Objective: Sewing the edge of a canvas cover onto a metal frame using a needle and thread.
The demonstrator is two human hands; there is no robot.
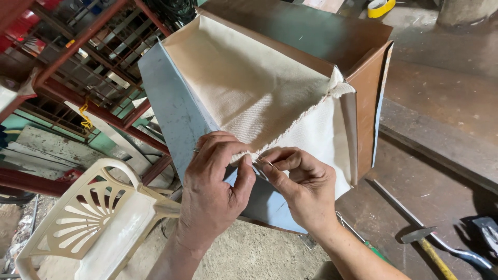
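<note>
A brown box-like frame (363, 88) stands on a workbench, lined with cream canvas cloth (249, 88) and a pale blue sheet (171, 114). My left hand (215, 181) pinches the frayed lower edge of the cloth at the box's near corner. My right hand (303, 181) is right beside it, with finger and thumb closed on a thin metal needle or wire (264, 165) at the same edge. The two hands touch at the fingertips.
A hammer with a yellow handle (430, 249) and a metal tool (467, 254) lie on the bench at the lower right. A white plastic chair (88, 223) stands at the lower left, red metal racks (88, 62) behind it. A roll of yellow tape (380, 7) sits at the top.
</note>
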